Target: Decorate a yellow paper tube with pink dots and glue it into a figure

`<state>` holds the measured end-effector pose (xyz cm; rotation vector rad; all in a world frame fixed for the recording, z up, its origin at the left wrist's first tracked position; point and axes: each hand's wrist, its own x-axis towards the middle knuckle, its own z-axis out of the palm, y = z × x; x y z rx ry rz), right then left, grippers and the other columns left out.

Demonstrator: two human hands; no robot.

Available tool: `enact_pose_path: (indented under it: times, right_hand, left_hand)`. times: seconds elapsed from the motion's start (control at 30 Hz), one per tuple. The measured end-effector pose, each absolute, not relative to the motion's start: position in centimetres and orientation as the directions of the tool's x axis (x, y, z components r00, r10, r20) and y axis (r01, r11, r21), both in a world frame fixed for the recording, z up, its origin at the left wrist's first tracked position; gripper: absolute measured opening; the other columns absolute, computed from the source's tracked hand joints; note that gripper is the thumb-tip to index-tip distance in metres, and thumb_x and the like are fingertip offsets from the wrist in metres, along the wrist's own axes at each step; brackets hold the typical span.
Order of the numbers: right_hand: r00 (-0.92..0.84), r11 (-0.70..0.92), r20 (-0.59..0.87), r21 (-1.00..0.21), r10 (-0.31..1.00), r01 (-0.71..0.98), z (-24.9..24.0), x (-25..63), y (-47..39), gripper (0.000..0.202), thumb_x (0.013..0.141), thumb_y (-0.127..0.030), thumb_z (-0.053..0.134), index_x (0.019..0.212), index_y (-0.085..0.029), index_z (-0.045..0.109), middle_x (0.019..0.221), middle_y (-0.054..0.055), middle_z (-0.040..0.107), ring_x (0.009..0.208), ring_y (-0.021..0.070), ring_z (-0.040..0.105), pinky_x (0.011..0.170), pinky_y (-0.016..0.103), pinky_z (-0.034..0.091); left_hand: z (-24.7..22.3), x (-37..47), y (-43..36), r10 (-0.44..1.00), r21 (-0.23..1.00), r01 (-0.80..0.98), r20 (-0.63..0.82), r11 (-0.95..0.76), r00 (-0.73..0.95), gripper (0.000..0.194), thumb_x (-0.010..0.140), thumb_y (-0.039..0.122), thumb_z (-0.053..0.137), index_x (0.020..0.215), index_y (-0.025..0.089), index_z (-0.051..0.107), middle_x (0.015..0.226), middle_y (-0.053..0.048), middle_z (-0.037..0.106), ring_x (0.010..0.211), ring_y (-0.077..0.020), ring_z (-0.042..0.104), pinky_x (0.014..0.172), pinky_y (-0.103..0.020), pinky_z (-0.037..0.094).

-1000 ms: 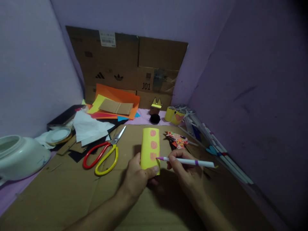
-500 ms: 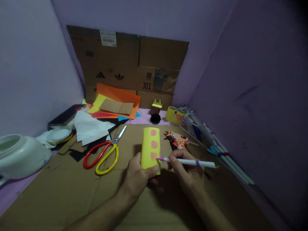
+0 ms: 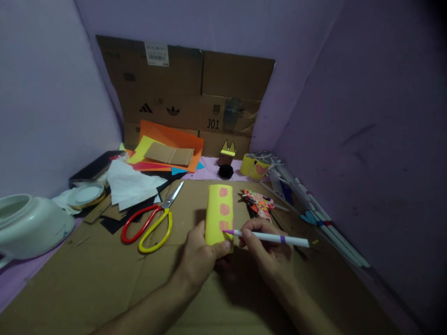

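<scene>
My left hand (image 3: 204,253) is closed round the lower end of a yellow paper-covered tube (image 3: 215,209), its thumb lying across the front. Three reddish-pink patches run in a column down the tube's face. Between the fingers of my right hand (image 3: 267,246) is a white felt-tip pen (image 3: 265,237) with a purple band. The pen's purple tip points left and rests at the lowest patch. Part of the tube's bottom is hidden by my left thumb. Scissors (image 3: 167,207) with one red and one yellow handle lie blades apart to the left.
White tissue (image 3: 132,181), coloured paper (image 3: 174,135) and a ceramic pot (image 3: 42,228) are on the left. Two small yellow rolls (image 3: 247,164) and a cardboard figure with pointed ears (image 3: 226,156) stand at the back. A floral-patterned piece (image 3: 260,203) lies beyond my right hand; white sticks (image 3: 335,230) line the right wall.
My right hand has shifted slightly left with the pen, its tip moving from the edge of the lowest patch further onto it. The tube has barely moved.
</scene>
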<state>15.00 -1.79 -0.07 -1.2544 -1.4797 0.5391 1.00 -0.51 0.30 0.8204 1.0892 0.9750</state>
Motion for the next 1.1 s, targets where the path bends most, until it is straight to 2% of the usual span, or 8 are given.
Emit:
enact_pose_path:
  times: [0.27,0.57,0.83,1.1]
  right_hand:
    - [0.194,0.316,0.426,-0.849,0.884,0.423,-0.5,15.4,-1.5,0.02,0.082,-0.031,0.054,0.066,-0.02,0.058,0.054,-0.001,0.058,0.051,0.0142,0.052,0.048,0.024,0.038]
    - [0.113,0.366,0.456,-0.819,0.883,0.442,-0.1,15.2,-1.7,0.018,0.081,-0.026,0.054,0.065,-0.019,0.058,0.053,-0.001,0.059,0.05,0.0138,0.053,0.048,0.023,0.04]
    - [0.201,0.342,0.444,-0.852,0.873,0.396,-0.3,14.9,-1.7,0.018,0.08,-0.029,0.055,0.066,-0.02,0.058,0.053,-0.002,0.057,0.048,0.0128,0.05,0.045,0.023,0.035]
    - [0.2,0.358,0.45,-0.857,0.87,0.372,0.0,14.5,-1.9,0.016,0.079,-0.027,0.056,0.065,-0.02,0.059,0.053,-0.002,0.058,0.05,0.0133,0.052,0.049,0.024,0.038]
  left_hand:
    - [0.2,1.1,-0.5,0.933,0.909,-0.219,-0.326,0.354,0.156,0.042,0.054,0.02,0.074,0.09,0.01,0.056,0.064,0.001,0.058,0.051,-0.0113,0.053,0.042,-0.023,0.049]
    - [0.3,1.0,-0.5,0.931,0.906,-0.224,-0.328,0.358,0.161,0.044,0.053,0.022,0.075,0.092,0.011,0.057,0.069,-0.002,0.063,0.055,-0.015,0.058,0.043,-0.025,0.05]
    - [0.2,1.0,-0.5,0.935,0.914,-0.211,-0.322,0.348,0.149,0.041,0.053,0.02,0.074,0.089,0.012,0.058,0.066,-0.001,0.062,0.053,-0.0141,0.056,0.043,-0.024,0.049]
    - [0.3,1.0,-0.5,0.933,0.915,-0.197,-0.324,0.351,0.156,0.038,0.052,0.02,0.074,0.085,0.012,0.058,0.066,-0.002,0.062,0.054,-0.0147,0.057,0.045,-0.024,0.049]
